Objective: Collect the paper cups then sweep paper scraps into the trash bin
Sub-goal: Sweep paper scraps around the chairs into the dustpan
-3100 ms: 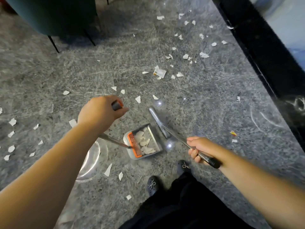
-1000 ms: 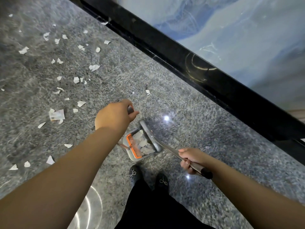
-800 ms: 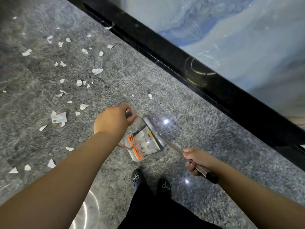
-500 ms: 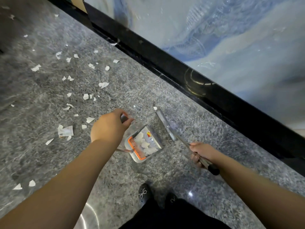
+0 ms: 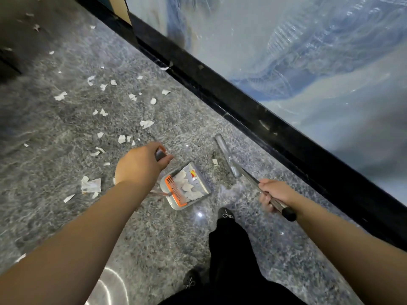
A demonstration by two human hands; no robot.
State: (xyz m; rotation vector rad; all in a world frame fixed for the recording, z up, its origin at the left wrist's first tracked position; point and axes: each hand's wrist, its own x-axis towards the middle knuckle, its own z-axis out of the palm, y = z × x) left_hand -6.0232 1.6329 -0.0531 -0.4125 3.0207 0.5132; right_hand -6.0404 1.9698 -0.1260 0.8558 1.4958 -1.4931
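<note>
The step in hand reads as the sweeping of scraps into the pan, with no paper cups in view; the next move, as I judge it, calls for drawing the broom head leftward behind the lone scrap so it slides over the pan's lip, then turning to the scatter on the far left.

Out beyond the left knuckles lie the loose paper scraps point(image 5: 120, 119) across the grey floor point(image 5: 55, 133), the biggest a printed piece point(image 5: 91, 186) just left of the wrist; the left hand point(image 5: 141, 166) has its fingers curled tight round the dark grip of the dustpan handle point(image 5: 160, 154), thumb pressed over the top; just right of and below those fingers sits the dustpan point(image 5: 187, 188) with its orange comb and a heap of gathered scraps inside, mouth facing away toward the black skirting point(image 5: 253, 111).

Between the two hands, beyond the pan's far corner, one small scrap point(image 5: 215, 162) lies beside the broom head point(image 5: 225, 154); the broom's shaft point(image 5: 248, 177) runs back to the right hand point(image 5: 275, 193), whose fingers wrap the shaft from below, the black end cap poking out behind the palm; no trash bin shows plainly.
</note>
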